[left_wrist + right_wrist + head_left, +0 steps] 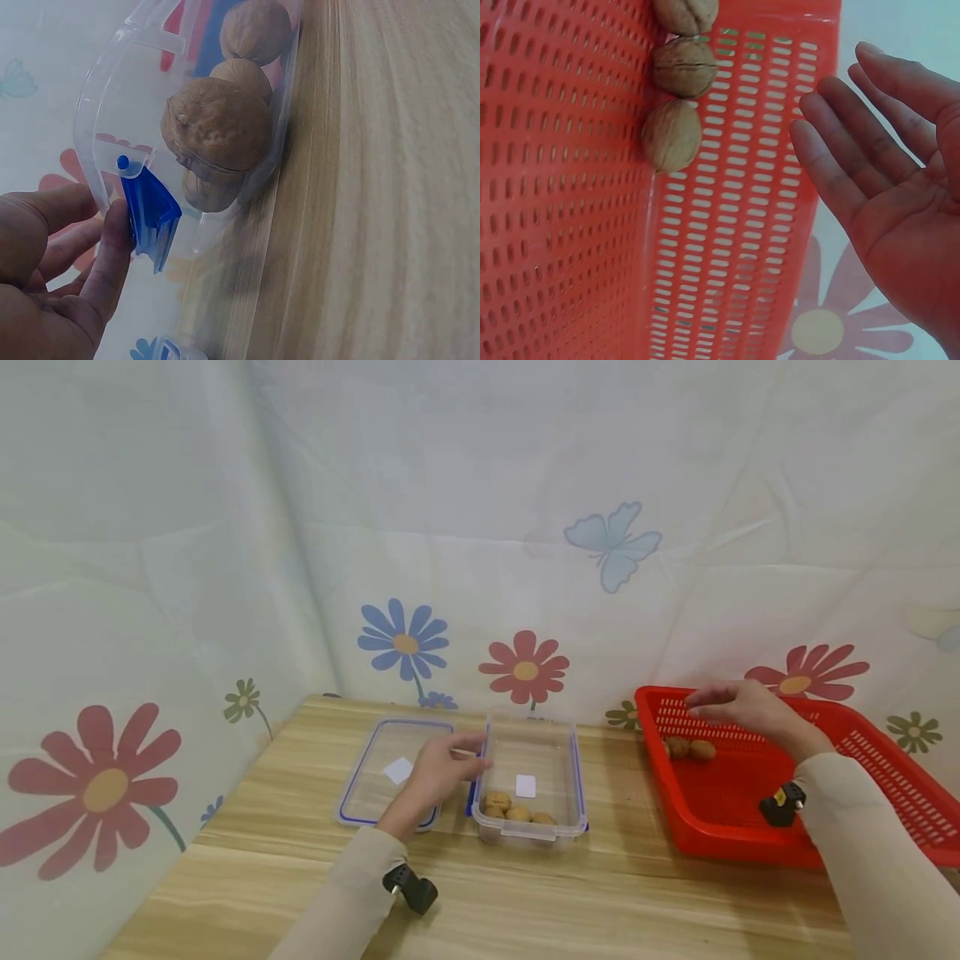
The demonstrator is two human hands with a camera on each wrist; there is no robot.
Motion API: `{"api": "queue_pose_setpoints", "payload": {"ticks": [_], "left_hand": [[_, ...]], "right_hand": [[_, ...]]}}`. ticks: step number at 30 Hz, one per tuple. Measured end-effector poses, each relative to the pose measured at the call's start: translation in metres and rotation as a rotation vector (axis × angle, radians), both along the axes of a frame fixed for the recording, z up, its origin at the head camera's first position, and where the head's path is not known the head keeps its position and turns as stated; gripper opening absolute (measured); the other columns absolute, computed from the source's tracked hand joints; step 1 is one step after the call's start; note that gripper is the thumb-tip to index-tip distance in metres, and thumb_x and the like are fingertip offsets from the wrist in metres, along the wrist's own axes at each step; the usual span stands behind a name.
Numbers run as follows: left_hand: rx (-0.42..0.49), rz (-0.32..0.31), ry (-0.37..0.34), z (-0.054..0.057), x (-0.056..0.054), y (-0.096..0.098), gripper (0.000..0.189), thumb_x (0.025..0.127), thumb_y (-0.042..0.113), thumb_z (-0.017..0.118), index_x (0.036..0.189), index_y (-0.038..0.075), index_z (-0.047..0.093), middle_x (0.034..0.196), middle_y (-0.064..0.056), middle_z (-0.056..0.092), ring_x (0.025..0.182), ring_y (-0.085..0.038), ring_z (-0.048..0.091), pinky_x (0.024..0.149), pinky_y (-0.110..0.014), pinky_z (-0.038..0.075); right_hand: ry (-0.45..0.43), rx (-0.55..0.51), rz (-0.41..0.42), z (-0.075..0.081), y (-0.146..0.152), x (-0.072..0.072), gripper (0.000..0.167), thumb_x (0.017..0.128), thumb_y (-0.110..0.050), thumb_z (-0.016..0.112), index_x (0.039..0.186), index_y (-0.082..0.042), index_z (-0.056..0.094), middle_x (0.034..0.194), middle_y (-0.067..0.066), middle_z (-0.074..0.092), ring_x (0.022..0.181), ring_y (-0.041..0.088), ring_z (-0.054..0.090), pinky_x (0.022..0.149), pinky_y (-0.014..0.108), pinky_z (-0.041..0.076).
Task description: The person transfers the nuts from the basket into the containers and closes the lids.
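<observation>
Nearest the camera, two pale sleeves (881, 868) are seen, a small black device (410, 889) being strapped at each wrist. Beyond the cuffs, a wood-grained desk (600, 893) is spread beneath both hands. The left rim of a clear storage box (542, 752), standing just right of the left hand (438, 768), is pinched by its thumb and fingers; walnuts (518, 813) are gathered in the box's near end. A blue-edged lid (367, 797) is laid partly beneath and left of that hand. The right hand (738, 706) is held with fingers apart, nothing gripped, above a red basket (738, 785), where more walnuts (702, 750) are lined up below its fingertips. Behind both hands, the desk is backed by a pale sheet (480, 560) printed with flowers and a butterfly.
</observation>
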State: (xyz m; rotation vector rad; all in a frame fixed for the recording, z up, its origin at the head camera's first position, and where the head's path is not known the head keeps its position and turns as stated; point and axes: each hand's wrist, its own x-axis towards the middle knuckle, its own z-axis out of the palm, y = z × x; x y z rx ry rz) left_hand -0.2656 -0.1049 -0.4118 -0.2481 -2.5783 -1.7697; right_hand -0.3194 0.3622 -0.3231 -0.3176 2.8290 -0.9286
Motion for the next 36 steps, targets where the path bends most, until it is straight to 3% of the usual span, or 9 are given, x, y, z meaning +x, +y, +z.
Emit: {"api": "queue_pose_setpoints", "payload": {"ticks": [22,36], "left_hand": [[-0.009,0.004,-0.007,-0.001,0.0,0.0,0.041,0.098,0.009,0.078,0.137,0.001,0.07,0.127,-0.016,0.072,0.105,-0.03,0.074,0.088,-0.044,0.061],[-0.024,0.004,0.007,-0.001,-0.001,0.0,0.04,0.098,0.008,0.078,0.136,0.001,0.07,0.127,-0.016,0.072,0.106,-0.031,0.074,0.087,-0.044,0.062]], "right_hand": [[-0.085,0.047,0.007,-0.024,0.021,-0.009,0.05,0.1,-0.017,0.074,0.144,0.004,0.061,0.14,0.031,0.062,0.118,0.042,0.061,0.1,0.062,0.054],[-0.134,0.113,0.028,-0.033,0.018,-0.014,0.049,0.094,-0.017,0.081,0.135,0.007,0.067,0.13,0.028,0.068,0.109,0.038,0.063,0.102,0.074,0.044]]}}
